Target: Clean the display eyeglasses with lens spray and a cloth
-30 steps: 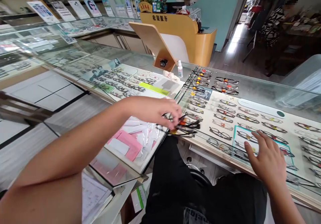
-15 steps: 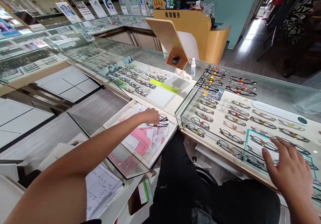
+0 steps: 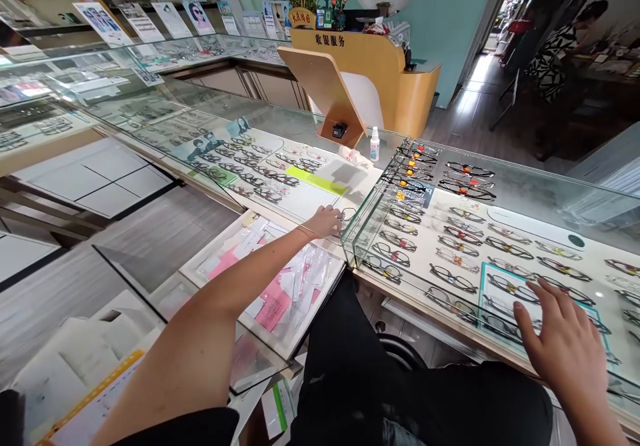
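Observation:
My left hand (image 3: 323, 223) is closed on a pair of eyeglasses (image 3: 349, 215), whose lenses stick out to the right of the fingers, partly hidden by them. It is by the corner of the glass display case, just beyond the pulled-out drawer (image 3: 235, 236). Inside that drawer lie pink slips (image 3: 274, 305) and clear plastic packets (image 3: 306, 274). My right hand (image 3: 567, 329) lies palm down on the glass top of the right-hand case (image 3: 525, 199), fingers spread and holding nothing. Beneath the glass near it are rows of eyeglasses (image 3: 460, 278) and a teal-edged card (image 3: 483, 299).
A wooden-backed mirror (image 3: 325, 89) and a white spray bottle (image 3: 375, 145) stand on the counter. Several eyeglasses (image 3: 467, 169) lie at the far side of the right case. A glass pane (image 3: 130, 283) slants at the lower left. A person (image 3: 555, 53) sits at the back right.
My left hand has moved from over the drawer, forward and right, to the case corner, carrying the eyeglasses. My right hand stays on the glass. The view has shifted a little.

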Demonstrator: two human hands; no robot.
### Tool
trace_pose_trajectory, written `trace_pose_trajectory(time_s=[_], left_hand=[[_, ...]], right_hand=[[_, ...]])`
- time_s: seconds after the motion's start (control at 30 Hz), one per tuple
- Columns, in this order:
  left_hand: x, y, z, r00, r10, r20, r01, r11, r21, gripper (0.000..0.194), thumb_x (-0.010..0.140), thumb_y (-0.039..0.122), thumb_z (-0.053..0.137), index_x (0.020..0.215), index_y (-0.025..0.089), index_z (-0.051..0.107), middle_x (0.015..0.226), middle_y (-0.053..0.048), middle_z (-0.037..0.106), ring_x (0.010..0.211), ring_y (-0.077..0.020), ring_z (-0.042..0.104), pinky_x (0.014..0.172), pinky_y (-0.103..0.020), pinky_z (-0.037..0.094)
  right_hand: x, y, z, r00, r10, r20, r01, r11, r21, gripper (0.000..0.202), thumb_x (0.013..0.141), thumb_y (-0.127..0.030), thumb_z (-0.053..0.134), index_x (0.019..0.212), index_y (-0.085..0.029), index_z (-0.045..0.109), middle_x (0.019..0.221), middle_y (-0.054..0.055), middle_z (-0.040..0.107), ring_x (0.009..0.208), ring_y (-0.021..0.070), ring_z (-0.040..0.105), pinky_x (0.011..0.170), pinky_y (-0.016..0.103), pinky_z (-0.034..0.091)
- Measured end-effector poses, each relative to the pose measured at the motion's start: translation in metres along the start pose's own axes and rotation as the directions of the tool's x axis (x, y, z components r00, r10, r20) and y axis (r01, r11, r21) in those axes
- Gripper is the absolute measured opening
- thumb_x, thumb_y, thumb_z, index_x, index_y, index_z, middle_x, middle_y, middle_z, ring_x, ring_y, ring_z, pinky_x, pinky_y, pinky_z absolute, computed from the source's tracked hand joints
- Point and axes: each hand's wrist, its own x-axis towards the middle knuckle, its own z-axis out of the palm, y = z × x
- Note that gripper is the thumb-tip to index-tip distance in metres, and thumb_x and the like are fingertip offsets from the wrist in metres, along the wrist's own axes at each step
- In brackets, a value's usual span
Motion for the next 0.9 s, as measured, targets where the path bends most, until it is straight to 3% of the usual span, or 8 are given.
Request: trace_pose_trajectory(time_s=[0.3, 0.57, 0.73, 0.9], left_hand=[[0.03, -0.01, 0.01, 0.998, 0.046, 0.049, -0.046, 0.999, 0.003, 0.022, 0.086, 0.034, 0.07, 0.098, 0.024, 0.085, 0.132, -0.016, 0.071, 0.128, -0.0375, 0.053, 0.106, -0.05, 0.037], [0.04, -0.024, 0.017, 0.995, 0.08, 0.064, -0.08, 0.997, 0.001, 0.024, 0.091, 0.037, 0.062, 0.084, 0.025, 0.082, 0.126, -0.015, 0.073, 0.125, -0.038, 0.056, 0.104, -0.051, 0.037], [0.049, -0.033, 0.021, 0.993, 0.104, 0.063, -0.103, 0.995, -0.015, 0.021, 0.087, 0.038, 0.066, 0.098, 0.027, 0.081, 0.124, -0.012, 0.076, 0.126, -0.0382, 0.056, 0.103, -0.05, 0.037], [0.06, -0.034, 0.015, 0.993, 0.12, -0.012, -0.121, 0.992, -0.031, 0.038, 0.087, 0.037, 0.064, 0.123, 0.025, 0.071, 0.121, -0.012, 0.077, 0.125, -0.0361, 0.058, 0.107, -0.048, 0.037]], right_hand=[[-0.002, -0.001, 0.0, 1.0, 0.015, -0.001, -0.015, 1.0, -0.018, 0.064, 0.11, -0.061, 0.034, 0.15, -0.02, 0.062, 0.153, 0.018, 0.069, 0.138, 0.0471, 0.065, 0.107, 0.063, 0.055], [-0.003, -0.005, -0.006, 0.999, 0.039, 0.015, -0.039, 0.999, -0.016, 0.068, 0.11, -0.065, 0.032, 0.152, -0.021, 0.061, 0.155, 0.018, 0.068, 0.138, 0.049, 0.066, 0.099, 0.064, 0.057], [-0.003, -0.007, -0.008, 0.998, 0.062, 0.028, -0.062, 0.998, -0.007, 0.068, 0.109, -0.067, 0.032, 0.151, -0.023, 0.061, 0.157, 0.017, 0.067, 0.139, 0.0486, 0.066, 0.098, 0.065, 0.057], [-0.003, -0.007, -0.009, 0.995, 0.085, 0.051, -0.085, 0.996, 0.009, 0.073, 0.107, -0.07, 0.03, 0.149, -0.021, 0.064, 0.155, 0.019, 0.068, 0.137, 0.0519, 0.066, 0.103, 0.068, 0.055]])
